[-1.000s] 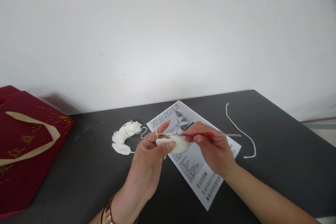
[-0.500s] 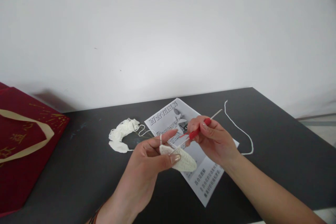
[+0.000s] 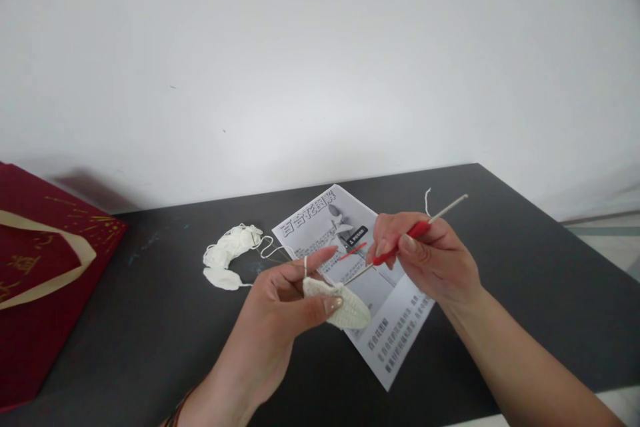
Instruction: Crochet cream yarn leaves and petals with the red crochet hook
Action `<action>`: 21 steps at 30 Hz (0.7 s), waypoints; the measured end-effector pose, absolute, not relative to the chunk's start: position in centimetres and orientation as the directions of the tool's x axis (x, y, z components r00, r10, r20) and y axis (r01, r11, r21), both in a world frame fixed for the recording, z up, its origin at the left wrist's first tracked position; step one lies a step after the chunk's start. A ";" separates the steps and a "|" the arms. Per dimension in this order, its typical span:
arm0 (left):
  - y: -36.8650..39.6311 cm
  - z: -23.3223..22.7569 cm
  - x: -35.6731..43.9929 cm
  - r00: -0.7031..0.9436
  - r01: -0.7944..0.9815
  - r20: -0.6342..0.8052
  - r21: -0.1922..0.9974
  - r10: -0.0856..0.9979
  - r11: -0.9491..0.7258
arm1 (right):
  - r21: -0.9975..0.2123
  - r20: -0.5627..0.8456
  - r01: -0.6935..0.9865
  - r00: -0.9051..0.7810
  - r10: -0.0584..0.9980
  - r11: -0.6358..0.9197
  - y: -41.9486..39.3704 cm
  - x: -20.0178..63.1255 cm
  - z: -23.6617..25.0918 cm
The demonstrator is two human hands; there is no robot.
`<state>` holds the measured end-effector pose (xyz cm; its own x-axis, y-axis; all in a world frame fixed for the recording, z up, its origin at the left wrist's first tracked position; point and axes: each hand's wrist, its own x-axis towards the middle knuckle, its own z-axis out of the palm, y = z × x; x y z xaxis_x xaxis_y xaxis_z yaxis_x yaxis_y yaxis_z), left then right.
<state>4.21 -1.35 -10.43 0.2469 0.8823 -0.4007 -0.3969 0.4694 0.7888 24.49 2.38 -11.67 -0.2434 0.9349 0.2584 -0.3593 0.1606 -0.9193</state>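
Observation:
My left hand [image 3: 285, 313] pinches a small cream crocheted piece [image 3: 345, 307] between thumb and fingers, with yarn looped over the raised index finger. My right hand [image 3: 430, 260] grips a crochet hook [image 3: 410, 233] by its red handle; the metal tip reaches down-left to the piece's edge and the bare metal end points up-right. Both hands hover above a printed instruction sheet [image 3: 390, 327] on the dark table [image 3: 150, 327]. Yarn runs from the left hand back to a loose cream yarn pile [image 3: 227, 257].
A dark red paper bag [image 3: 40, 280] with gold print and a beige handle lies at the table's left. A loose white yarn strand [image 3: 427, 200] peeks out behind my right hand. A white wall stands behind the table; the table's right edge drops to the floor.
My right hand swung the hook from level to slanted and drew it up-right. The left hand lowered the crocheted piece slightly. The view shifted a little, pushing the red bag further left.

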 end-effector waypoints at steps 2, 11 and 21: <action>-1.4 -10.3 4.3 0.237 -0.393 -0.399 0.794 0.886 0.463 | -0.918 0.278 -0.352 -0.242 0.930 0.183 2.3 24.7 -11.6; -1.3 -10.7 4.5 0.194 -0.391 -0.375 0.818 0.906 0.422 | -0.912 0.404 -0.183 -0.252 0.879 0.367 1.5 25.3 -11.2; -0.9 -11.7 4.4 0.137 -0.229 -0.298 0.918 0.945 0.323 | -0.695 0.662 0.019 -0.373 0.650 0.718 0.7 25.1 -10.0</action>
